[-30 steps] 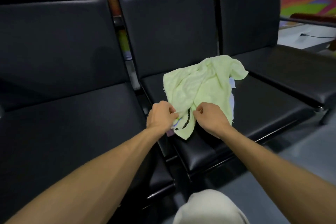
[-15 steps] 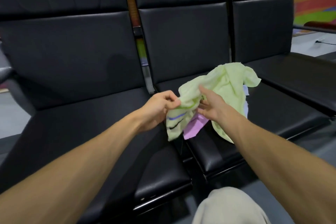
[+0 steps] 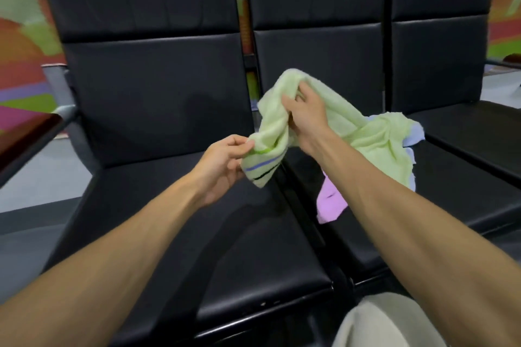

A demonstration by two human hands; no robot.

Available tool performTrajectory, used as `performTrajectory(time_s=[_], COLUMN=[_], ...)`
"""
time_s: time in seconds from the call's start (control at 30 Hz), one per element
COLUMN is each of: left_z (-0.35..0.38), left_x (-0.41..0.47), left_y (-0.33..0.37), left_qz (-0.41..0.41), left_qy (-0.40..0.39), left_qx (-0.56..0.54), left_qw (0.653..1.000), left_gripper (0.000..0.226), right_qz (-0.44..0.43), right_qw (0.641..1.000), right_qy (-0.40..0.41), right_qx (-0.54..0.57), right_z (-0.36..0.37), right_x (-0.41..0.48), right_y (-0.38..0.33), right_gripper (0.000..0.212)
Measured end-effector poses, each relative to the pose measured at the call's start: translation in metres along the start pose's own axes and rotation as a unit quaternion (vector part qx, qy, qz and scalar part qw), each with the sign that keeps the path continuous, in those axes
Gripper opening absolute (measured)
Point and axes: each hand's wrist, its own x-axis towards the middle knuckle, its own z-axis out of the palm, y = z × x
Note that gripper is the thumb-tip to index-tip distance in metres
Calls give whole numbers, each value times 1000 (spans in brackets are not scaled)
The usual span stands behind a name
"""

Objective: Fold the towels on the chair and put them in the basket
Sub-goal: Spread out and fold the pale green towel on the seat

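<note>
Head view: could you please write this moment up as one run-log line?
stage: unfolded green towel in both hands | left hand: pinches striped end | right hand: grips middle | pink towel: on seat

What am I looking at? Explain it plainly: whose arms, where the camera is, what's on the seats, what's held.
There is no machine here. A person works with bare hands, and the one camera sits on their head, looking forward and down, so both arms reach in from below. The left hand pinches the striped corner of a green towel. The right hand grips it higher up. The towel's far end trails onto the middle seat of a black row, over a pink towel and a blue towel. No basket is in view.
</note>
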Motion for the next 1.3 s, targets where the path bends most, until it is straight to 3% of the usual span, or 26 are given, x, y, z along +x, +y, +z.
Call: performTrajectory(time_s=[0.07,0.13,0.23,0.33,0.43,0.53,0.6,0.7,0.8,0.87,0.93,1.03,1.07,1.13,1.23,1.3], left_z=[-19,-41,-75,-105,-128,-144,-150,-154,-153,-152,-154,-154,-153,-153,-150,-151], left_x=[-16,-36,-61,-84,-100,-107,-106,-97,-84,-78,-73,-66,-67,-69,-82,-92], left_y=[5,7,4,-4,-23,-41,-47,-52,-65,-75,-82,-87,-86,-82,-68,-63], left_qz=[6,-7,-25,-30,-52,-62,-58,-19,30,3,-45,-31,-13,-12,-63,-94], left_qy=[9,15,53,155,283,335,362,384,332,255,192,139,126,98,4,-79], left_qx=[-11,-30,-62,-88,22,126,180,272,336,394,485,577,572,499,312,266], left_qw=[1000,999,996,983,957,932,913,882,881,883,852,804,810,861,948,956], left_gripper=[11,13,23,24,27,21,16,10,22,45,61,36,22,8,8,23], right_qz=[-12,21,31,35,78,112,122,101,99,88,63,44,52,81,98,104], right_qw=[998,996,972,947,909,868,855,854,856,831,801,793,783,761,773,788], right_qy=[-55,-82,-159,-276,-369,-424,-420,-374,-294,-262,-239,-189,-180,-169,-178,-204], right_qx=[40,-42,-173,-158,-176,-233,-277,-348,-413,-482,-545,-577,-593,-621,-601,-571], right_z=[24,46,80,113,122,114,105,84,58,47,45,53,55,57,63,70], right_x=[-18,-42,-68,-98,-124,-136,-135,-126,-116,-111,-106,-98,-96,-91,-90,-92], right_y=[-9,0,14,18,35,54,61,73,92,102,107,115,117,122,122,125], right_gripper=[50,57,39,20,10,9,18,13,14,15,15,30,38,50,51,41])
